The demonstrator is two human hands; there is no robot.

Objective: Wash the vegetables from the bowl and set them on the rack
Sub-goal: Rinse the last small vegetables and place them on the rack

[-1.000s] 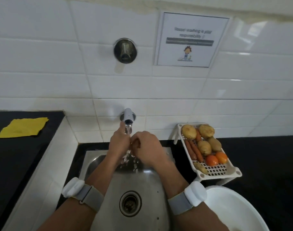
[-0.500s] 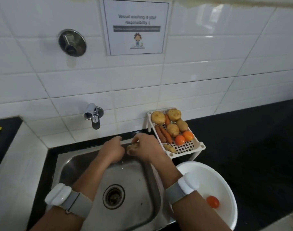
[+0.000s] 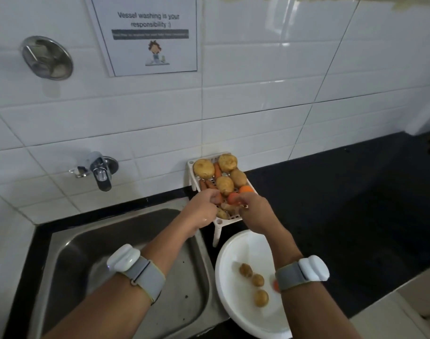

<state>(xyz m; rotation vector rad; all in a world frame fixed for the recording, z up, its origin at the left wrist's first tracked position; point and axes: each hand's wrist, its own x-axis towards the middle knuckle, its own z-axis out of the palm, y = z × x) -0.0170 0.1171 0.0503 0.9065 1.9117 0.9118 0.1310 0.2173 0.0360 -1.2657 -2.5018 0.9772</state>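
White plastic, that slatted rack (image 3: 227, 217), standing on short legs on the black counter (image 3: 331, 204) just right of the steel sink (image 3: 125, 253). It carries four big potatoes (image 3: 203, 169), a few carrots (image 3: 217, 169) between them and two tomatoes (image 3: 245, 189) near its front half. Both hands meet over the rack's near end. The left hand (image 3: 203, 209) is wet, its fingers curled in over the carrots at the near left edge; whether they actually grip anything I cannot tell. The right hand (image 3: 254, 212) comes in from the right with its fingers bent down around a small pale potato (image 3: 227, 206) lying on the rack beside a tomato, though the fingertips are hidden and I cannot tell if they pinch it. Each wrist wears a grey band with a white pod. Down by the counter's edge sits the white bowl (image 3: 233, 302), with three small brown potatoes in a row and a bit of red tomato peeking from behind the right wristband. On the tiled wall are a chrome tap (image 3: 100, 173) and a notice (image 3: 148, 35) about vessel washing
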